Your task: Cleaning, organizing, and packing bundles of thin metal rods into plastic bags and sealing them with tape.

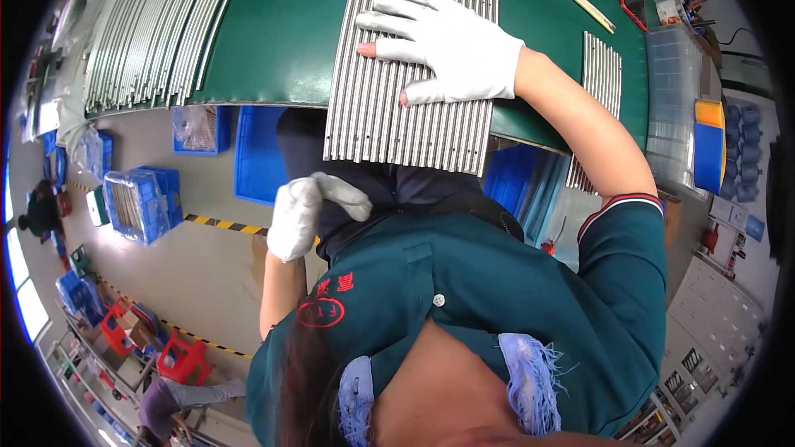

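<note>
A row of slim metal rods lies side by side, its near part jutting past the front edge of the green table over my lap. Small holes show near the rods' near ends. My right hand, in a white glove with two bare fingertips, rests flat across the row, fingers spread and pointing left. My left hand, also gloved, hovers by my lap, below and left of the rods and apart from them. Its fingers are loosely bent and extended to the right, with nothing visible in them.
More long rods cover the left of the green table. A shorter row of rods lies at right, near a yellow-handled pen-like tool. Blue bins stand under the table edge. Another person is at far lower left.
</note>
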`<state>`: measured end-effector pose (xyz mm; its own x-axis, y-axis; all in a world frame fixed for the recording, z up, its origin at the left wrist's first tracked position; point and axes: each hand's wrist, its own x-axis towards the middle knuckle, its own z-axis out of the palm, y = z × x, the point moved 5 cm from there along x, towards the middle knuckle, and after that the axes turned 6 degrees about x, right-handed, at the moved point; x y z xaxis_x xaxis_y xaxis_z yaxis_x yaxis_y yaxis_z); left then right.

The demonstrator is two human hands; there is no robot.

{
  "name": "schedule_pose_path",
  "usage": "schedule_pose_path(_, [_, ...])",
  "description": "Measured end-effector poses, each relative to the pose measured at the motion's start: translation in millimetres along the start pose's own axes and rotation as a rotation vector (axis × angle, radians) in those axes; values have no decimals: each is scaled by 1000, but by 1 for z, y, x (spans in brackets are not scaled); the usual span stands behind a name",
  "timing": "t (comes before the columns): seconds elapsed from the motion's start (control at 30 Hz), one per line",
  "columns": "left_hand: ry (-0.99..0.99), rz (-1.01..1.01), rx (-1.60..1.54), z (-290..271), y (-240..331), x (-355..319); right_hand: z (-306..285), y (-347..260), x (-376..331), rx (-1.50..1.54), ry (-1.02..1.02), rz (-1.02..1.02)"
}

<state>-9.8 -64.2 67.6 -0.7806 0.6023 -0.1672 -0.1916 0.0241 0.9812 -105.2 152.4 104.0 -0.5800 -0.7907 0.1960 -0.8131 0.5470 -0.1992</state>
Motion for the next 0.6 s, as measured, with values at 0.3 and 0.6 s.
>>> schedule_pose_path(0.3, [-314,-176,-88,55,-23,20,17,-9,59,26,125,-28])
schedule_pose_path(0.6, [-126,-181,18,28,-34,16,15,-8,48,-39,134,-26])
